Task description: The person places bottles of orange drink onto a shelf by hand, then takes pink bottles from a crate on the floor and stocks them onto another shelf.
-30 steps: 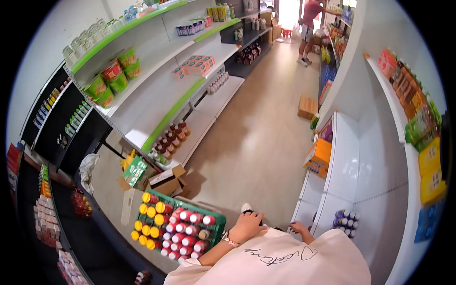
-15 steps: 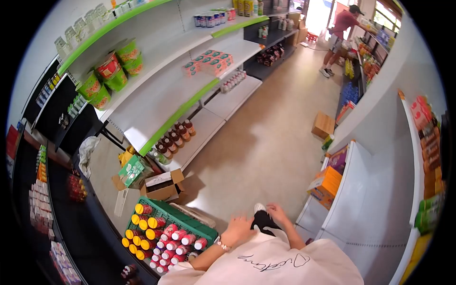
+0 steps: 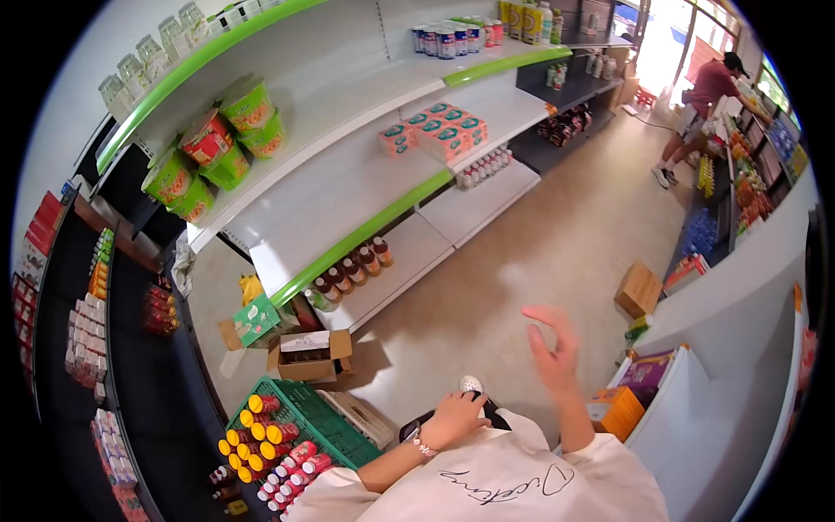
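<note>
My left hand (image 3: 457, 418), with a bracelet and a watch at the wrist, is low in front of my body near my dark trousers; its fingers are bent and whatever they may hold is hidden. My right hand (image 3: 554, 348) is raised in front of me, slightly blurred, thumb and fingers apart with nothing between them. Left of my left hand stands a green crate (image 3: 326, 426) with yellow-capped bottles (image 3: 257, 439) and white-capped pink bottles (image 3: 296, 470).
White shelves (image 3: 348, 187) with noodle tubs (image 3: 228, 165) and pink packs (image 3: 448, 135) run along the left. An open carton (image 3: 306, 365) lies by their foot. Another person (image 3: 715, 87) stands at the far right shelf. A brown box (image 3: 639, 290) sits on the floor.
My right hand has risen and moved forward, its fingers spreading. My left hand has shifted slightly right. The view has turned, so the shelves and the other person appear further right.
</note>
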A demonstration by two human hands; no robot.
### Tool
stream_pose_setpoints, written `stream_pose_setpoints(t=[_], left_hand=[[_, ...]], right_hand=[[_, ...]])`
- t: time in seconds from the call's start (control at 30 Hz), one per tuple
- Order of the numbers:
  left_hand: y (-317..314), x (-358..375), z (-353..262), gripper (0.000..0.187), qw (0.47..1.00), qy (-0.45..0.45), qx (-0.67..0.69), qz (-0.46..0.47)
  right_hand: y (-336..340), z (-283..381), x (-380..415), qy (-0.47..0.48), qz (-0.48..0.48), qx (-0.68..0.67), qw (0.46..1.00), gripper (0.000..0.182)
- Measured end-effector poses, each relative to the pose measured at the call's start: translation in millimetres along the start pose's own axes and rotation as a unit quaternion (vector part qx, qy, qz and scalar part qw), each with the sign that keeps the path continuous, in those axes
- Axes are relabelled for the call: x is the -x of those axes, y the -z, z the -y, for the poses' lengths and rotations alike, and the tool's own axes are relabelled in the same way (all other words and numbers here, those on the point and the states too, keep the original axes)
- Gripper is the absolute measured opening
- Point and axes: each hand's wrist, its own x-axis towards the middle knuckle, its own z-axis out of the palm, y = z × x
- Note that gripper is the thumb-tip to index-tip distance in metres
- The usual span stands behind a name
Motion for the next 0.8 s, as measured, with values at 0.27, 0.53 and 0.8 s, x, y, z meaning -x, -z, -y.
stream_pose_setpoints(t=[0.27,0.53,0.8], left_hand=[[45.4,-82.7,33.0,0.049,0.997,0.048,0.032,-0.06],[71.2,-129.7,128.3,0.046,0.996,0.084,0.029,-0.031],[189.3,-167.8,221.7,0.052,0.96,0.197,-0.055,-0.192]], right_hand=[[-17.1,-5.2,-117.7,0.256,0.068,-0.286,0.921,0.013],[-136.5,-9.0,-202.4,0.146,0.602,-0.657,0.431,0.049],[-229.8,-20.1,-277.6,0.125,0.776,-0.561,0.26,0.082]])
